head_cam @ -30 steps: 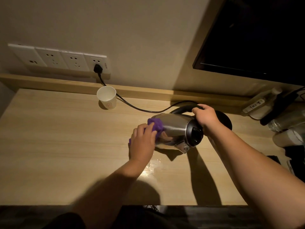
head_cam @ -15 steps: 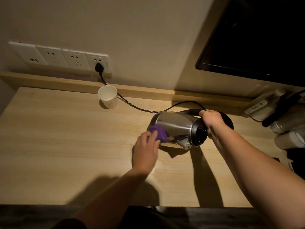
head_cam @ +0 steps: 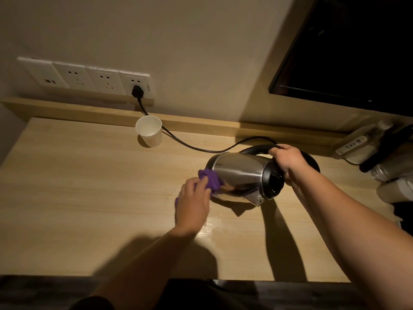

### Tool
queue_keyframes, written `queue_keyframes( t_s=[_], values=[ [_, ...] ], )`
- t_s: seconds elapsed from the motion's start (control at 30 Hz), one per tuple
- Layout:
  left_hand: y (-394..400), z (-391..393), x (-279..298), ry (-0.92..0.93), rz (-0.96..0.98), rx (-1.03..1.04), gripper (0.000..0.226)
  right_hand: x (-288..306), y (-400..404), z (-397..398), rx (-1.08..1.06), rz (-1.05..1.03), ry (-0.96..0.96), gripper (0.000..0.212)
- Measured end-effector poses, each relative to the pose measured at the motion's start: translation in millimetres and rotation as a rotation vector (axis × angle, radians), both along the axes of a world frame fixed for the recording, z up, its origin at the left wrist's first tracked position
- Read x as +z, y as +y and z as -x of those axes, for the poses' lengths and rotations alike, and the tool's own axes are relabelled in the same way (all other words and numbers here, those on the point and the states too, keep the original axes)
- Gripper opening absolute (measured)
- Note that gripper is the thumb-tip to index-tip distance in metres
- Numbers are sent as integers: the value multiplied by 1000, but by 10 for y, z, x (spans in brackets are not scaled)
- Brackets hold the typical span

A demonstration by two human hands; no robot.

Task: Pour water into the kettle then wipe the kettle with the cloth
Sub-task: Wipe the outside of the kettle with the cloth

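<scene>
A shiny steel kettle [head_cam: 239,175] with a black lid and handle is tipped on its side above the wooden table [head_cam: 89,209], its base pointing left. My right hand [head_cam: 287,158] grips the black handle at the kettle's right end. My left hand [head_cam: 193,203] holds a bunched purple cloth [head_cam: 210,179] pressed against the lower left of the steel body. A white paper cup [head_cam: 149,134] stands upright near the back ledge.
A black power cord [head_cam: 190,146] runs from the wall socket [head_cam: 137,91] past the cup to the black kettle base [head_cam: 311,161] behind my right hand. Bottles and a remote crowd the right edge [head_cam: 380,166]. A dark screen [head_cam: 348,48] hangs upper right. A wet patch [head_cam: 214,224] glistens below the kettle.
My left hand has slid the purple cloth down from the top of the kettle's base end to its lower left side. My right hand has shifted the kettle slightly right.
</scene>
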State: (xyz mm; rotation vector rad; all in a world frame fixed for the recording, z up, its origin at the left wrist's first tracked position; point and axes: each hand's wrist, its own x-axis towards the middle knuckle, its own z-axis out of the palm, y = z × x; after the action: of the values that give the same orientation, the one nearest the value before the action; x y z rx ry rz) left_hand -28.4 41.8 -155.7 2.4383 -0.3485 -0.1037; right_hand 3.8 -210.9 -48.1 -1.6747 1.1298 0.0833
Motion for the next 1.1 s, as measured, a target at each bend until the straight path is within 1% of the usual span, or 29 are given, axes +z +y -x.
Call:
queue_keyframes(
  t_s=[0.1,0.17,0.2,0.37,0.47,0.53,0.63,0.77,0.83,0.9,1.0,1.03,1.1],
  values=[
    [80,-300,64,179,116,83,28,15,19,23,57,4,-18,46],
    [28,-579,190,290,189,57,31,16,40,50,92,18,-39,45],
    [2,-726,263,315,178,8,32,7,43,68,112,35,-53,46],
    [-226,-1271,643,267,-16,-309,44,10,118,95,249,168,-134,44],
    [-428,-1444,770,222,-164,-497,38,42,188,28,344,250,-148,46],
    [-491,-1492,779,212,-210,-550,34,47,201,1,356,258,-143,48],
    [-464,-1420,715,213,-192,-522,31,26,191,-11,301,229,-147,47],
    [-325,-1210,625,197,-29,-401,33,-12,162,-7,166,159,-141,42],
    [-229,-1043,577,145,48,-330,32,-9,135,2,73,94,-120,41],
    [-141,-812,476,58,96,-247,29,-6,121,-5,25,65,-97,42],
    [7,-465,269,-39,108,-161,31,16,138,-63,13,62,-78,42],
    [63,-360,197,-41,102,-157,31,31,138,-85,5,58,-76,42],
    [155,-131,50,-11,36,-219,29,67,136,-118,-19,49,-65,44]
  ],
)
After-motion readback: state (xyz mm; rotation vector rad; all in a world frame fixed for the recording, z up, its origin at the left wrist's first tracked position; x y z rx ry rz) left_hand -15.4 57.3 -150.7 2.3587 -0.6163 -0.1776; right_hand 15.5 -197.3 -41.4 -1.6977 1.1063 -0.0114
